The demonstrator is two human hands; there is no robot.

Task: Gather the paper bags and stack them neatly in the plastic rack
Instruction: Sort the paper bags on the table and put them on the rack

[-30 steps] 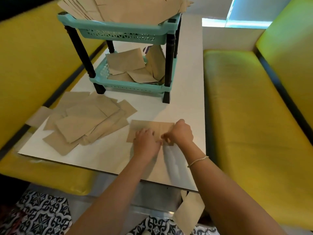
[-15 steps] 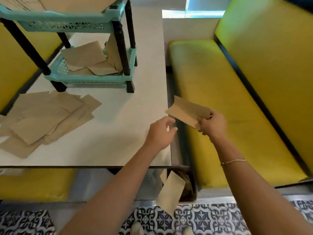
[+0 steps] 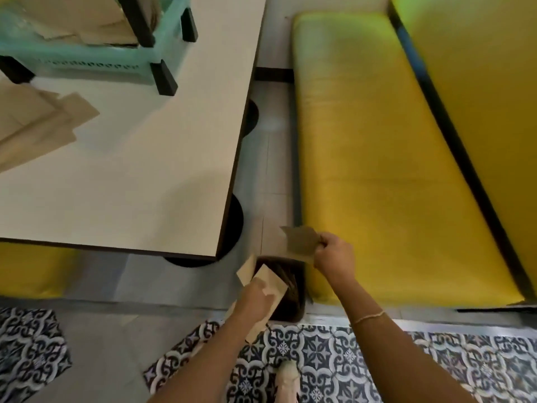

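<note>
Right hand (image 3: 334, 257) lifted off the near right corner of the table (image 3: 139, 175), above the gap between table edge and yellow bench seat (image 3: 386, 158), fingers curled and pinching one brown paper bag (image 3: 299, 242) by its right end; bag hanging roughly flat in the air, its far edge notched and slightly blurred. Left hand (image 3: 257, 299) lower, down at a dark bin (image 3: 290, 298) on the floor just beside the bench's near end, fingers closed around a second paper bag (image 3: 268, 286) that slants from the bin's rim toward the patterned floor tiles (image 3: 319, 353); more brown sheets standing inside the bin. Thin bracelet (image 3: 367, 317) across the right wrist.

On the table, teal plastic rack (image 3: 87, 61) with black legs at the far left corner, lower shelf holding a loose heap of bags, top cut off by the frame. Spread of flat paper bags (image 3: 43, 120) along the left edge, overlapping one another, well apart from both hands. Rest of the white tabletop bare toward the near right corner. Yellow backrest (image 3: 479, 97) rising past the seat on the right.
</note>
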